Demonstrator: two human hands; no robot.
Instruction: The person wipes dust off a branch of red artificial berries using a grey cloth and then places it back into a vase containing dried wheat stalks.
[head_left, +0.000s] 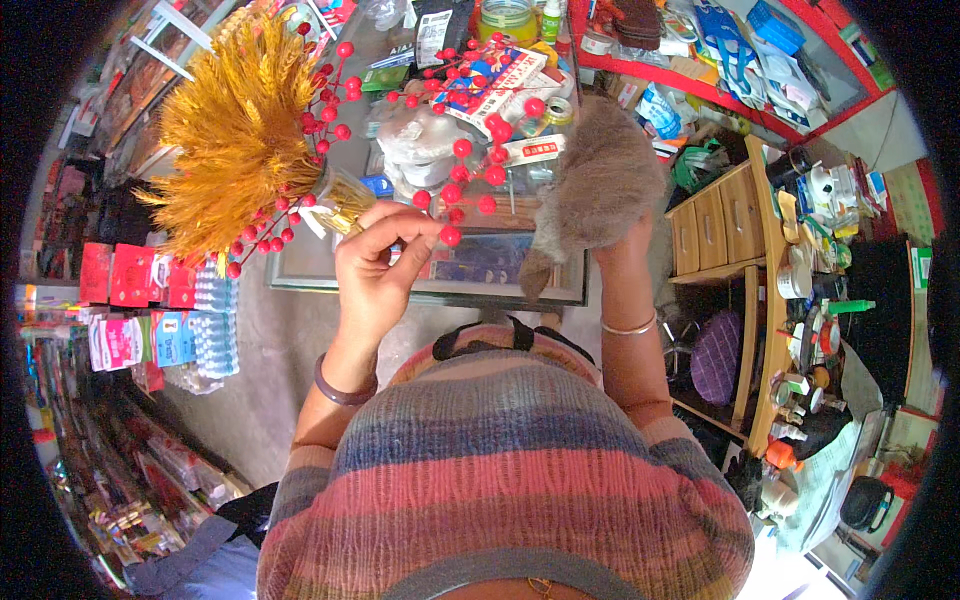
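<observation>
My left hand (384, 259) pinches a red artificial berry (450, 235) between thumb and forefinger. The berry is at the tip of a drooping spray of red berries (493, 154) over the glass-topped counter. Beside the hand, a bundle of golden dried wheat stalks (240, 135) leans left, its stems in a clear vase (346, 201). More red berries hang among the wheat. A fluffy brown cloth (611, 176) covers most of my right hand (631, 234), hiding its fingers; a loose end hangs over the counter's front edge.
The glass counter (311, 274) carries a plastic-wrapped white item (420, 142), a tape roll (557, 111) and a yellow-filled jar (508, 21). To the right stand wooden drawers (720, 221) and a cluttered desk. Red boxes (135, 274) and packed bottles (216, 322) are stacked at left.
</observation>
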